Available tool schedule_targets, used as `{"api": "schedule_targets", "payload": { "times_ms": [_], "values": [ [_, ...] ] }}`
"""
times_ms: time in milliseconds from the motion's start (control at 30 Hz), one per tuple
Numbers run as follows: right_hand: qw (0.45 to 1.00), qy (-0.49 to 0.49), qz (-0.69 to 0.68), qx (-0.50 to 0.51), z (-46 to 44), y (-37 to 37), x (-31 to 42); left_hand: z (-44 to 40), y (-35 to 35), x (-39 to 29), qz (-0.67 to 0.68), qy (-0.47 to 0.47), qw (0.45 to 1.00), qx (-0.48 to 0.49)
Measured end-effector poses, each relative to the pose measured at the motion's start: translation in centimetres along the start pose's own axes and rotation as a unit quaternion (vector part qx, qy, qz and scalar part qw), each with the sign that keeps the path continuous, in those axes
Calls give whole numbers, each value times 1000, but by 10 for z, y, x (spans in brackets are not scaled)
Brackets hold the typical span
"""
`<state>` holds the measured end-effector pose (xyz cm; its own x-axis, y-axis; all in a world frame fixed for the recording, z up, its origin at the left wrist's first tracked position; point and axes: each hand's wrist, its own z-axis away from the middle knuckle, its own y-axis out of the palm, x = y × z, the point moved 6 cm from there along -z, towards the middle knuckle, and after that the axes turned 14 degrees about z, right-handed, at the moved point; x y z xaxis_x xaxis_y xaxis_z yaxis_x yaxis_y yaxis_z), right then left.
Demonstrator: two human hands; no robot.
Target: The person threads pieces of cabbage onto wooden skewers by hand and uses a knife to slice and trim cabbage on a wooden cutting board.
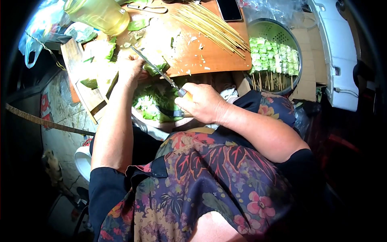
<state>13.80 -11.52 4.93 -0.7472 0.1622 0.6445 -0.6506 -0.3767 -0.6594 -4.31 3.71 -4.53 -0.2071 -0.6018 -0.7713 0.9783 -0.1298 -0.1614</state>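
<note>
My right hand (203, 103) is closed around the handle of a knife (152, 66), whose blade points up and left across the front edge of the wooden board (231, 34). At the blade, my left hand (131, 70) has its fingers curled against a piece of leafy green (155, 69), which looks like cabbage or lettuce; the fingertips are partly hidden. Below both hands, cut leaves (151, 107) fill a basin (161, 124). Lying across that basin is a dark-handled tool (173, 113), its kind unclear. More pale green leaves (98, 52) are heaped left of my left hand.
Bamboo skewers (211, 26) and a phone (229, 10) lie on the board. A translucent yellow jar (96, 16) stands at its back left. To the right, a metal colander (299, 76) holds skewered green leaves (274, 57). Cardboard (304, 68) is beside it.
</note>
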Motion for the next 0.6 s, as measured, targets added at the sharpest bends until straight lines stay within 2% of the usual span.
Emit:
{"api": "schedule_targets", "payload": {
  "times_ms": [100, 267, 400, 467, 600],
  "values": [
    [1000, -9, -14, 13, -4, 0, -2, 2, -2, -3, 27, 17, 999, -7],
    [998, 11, -16, 66, -10, 2, -3, 0, -2, -4, 3, 6, 1000, -11],
    [998, 5, -1, 67, -17, 0, -2, 0, 1, -7, -16, 7, 1000, -12],
    [994, 25, -23, 106, -20, -1, 0, 0, 0, -8, -19, 9, 1000, -17],
    [997, -23, -11, 69, -27, 1, 2, -3, 1, -7, -21, 17, 1000, -15]
  ]
}}
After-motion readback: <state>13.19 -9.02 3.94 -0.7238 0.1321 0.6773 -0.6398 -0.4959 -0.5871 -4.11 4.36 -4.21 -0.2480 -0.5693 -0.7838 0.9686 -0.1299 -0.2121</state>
